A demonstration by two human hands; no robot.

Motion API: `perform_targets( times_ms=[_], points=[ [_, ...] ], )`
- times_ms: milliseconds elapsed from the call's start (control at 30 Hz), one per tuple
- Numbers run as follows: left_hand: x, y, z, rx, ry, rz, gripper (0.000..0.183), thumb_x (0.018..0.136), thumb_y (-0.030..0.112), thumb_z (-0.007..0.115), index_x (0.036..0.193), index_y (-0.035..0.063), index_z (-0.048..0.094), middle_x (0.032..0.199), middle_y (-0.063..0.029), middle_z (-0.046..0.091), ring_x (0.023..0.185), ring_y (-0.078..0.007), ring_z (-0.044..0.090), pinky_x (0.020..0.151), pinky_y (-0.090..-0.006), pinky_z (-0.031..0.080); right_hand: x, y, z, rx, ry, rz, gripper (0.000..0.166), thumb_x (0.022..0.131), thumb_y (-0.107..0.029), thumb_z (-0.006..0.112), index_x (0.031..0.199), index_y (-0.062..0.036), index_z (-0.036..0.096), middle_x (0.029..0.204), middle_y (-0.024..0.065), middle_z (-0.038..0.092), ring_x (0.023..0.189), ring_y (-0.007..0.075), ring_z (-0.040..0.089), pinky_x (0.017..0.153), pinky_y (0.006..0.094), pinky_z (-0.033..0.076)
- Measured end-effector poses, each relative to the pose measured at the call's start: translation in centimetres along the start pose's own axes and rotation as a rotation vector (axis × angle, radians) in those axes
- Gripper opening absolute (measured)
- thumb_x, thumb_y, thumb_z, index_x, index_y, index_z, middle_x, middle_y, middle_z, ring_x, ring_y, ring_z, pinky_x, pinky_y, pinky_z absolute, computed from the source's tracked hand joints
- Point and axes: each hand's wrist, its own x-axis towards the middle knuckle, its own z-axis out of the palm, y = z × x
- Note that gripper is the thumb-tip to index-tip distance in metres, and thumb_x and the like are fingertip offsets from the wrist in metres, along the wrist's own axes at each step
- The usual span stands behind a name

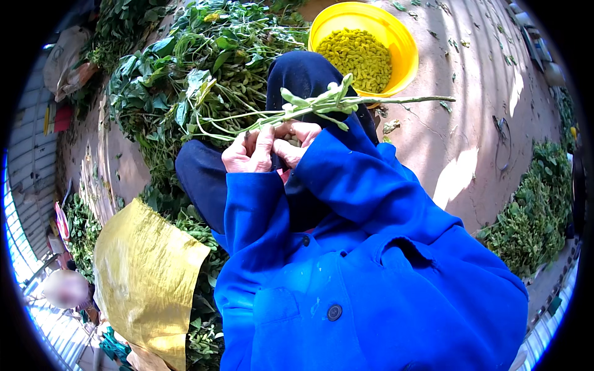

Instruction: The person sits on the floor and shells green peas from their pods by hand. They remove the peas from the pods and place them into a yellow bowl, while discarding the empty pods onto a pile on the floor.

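My left hand [250,149] pinches the lower part of a green bean stalk [301,110] with thumb and forefinger. The stalk bears a few plump pods and lies crosswise above both hands, its bare stem end pointing right. My right hand [299,141] is curled close beside the left, with several small pale-green pods or beans [291,139] in its palm. Part of its fingers is hidden behind the stalk. Beyond my knee stands a yellow plastic basin [403,51], partly filled with yellow-green pods or beans [355,58].
A large heap of leafy bean plants [222,60] lies ahead and to the left. A yellow woven sheet [148,278] covers more plants at lower left. Another pile [533,213] lies at right on the concrete floor [445,153]. A person [67,288] is at far left.
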Motion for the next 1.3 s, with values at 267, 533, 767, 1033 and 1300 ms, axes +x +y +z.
perform_targets(
  times_ms=[267,533,767,1033,1300],
  points=[
    [0.5,-1.1,-1.2,-0.191,-0.081,-0.171,0.013,0.079,0.007,0.057,0.084,-0.0043,0.059,0.064,-0.0041,0.056,0.051,-0.0069,0.047,0.048,-0.0189,0.038,0.1,-0.6,-0.5,0.172,-0.021,0.228,0.016,0.076,-0.008,0.057,0.09,-0.0009,0.057,0.08,0.0054,0.058,0.07,0.0096,0.054,0.062,0.0223,0.044],
    [-0.4,-1.0,0.1,-0.414,-0.049,-0.074,0.013,0.081,0.005,0.052,0.087,-0.0063,0.057,0.07,-0.0115,0.06,0.056,-0.0145,0.058,0.05,-0.0239,0.047,0.6,1.1,-0.6,0.384,-0.029,0.246,0.016,0.076,-0.006,0.056,0.091,-0.0003,0.055,0.082,0.0061,0.059,0.075,0.013,0.057,0.065,0.0231,0.045],
    [-0.7,-0.9,0.1,-0.098,0.005,0.037,0.013,0.081,0.006,0.055,0.088,-0.0043,0.058,0.068,-0.0065,0.06,0.057,-0.007,0.052,0.05,-0.0196,0.042,0.0,-0.2,-0.2,0.451,-0.013,0.235,0.016,0.079,-0.011,0.056,0.09,0.0,0.055,0.079,0.007,0.059,0.071,0.0127,0.057,0.061,0.0221,0.045],
    [-0.7,-0.7,0.1,0.044,-0.048,0.203,0.013,0.08,0.002,0.052,0.091,-0.0047,0.056,0.073,-0.0058,0.061,0.064,-0.0065,0.053,0.058,-0.019,0.043,2.0,2.1,-0.1,0.539,-0.094,0.213,0.014,0.081,-0.014,0.056,0.083,0.0,0.057,0.071,0.0058,0.059,0.059,0.009,0.053,0.048,0.0186,0.039],
    [-2.0,-2.6,-2.1,-0.063,0.127,0.036,0.012,0.079,0.004,0.055,0.09,-0.0001,0.058,0.067,-0.0037,0.059,0.046,-0.0032,0.042,0.042,-0.0168,0.032,1.5,-0.3,-0.9,0.333,-0.168,0.289,0.009,0.079,-0.009,0.049,0.08,-0.0015,0.055,0.059,0.0008,0.047,0.043,0.0036,0.037,0.037,0.0163,0.026]
  ],
)
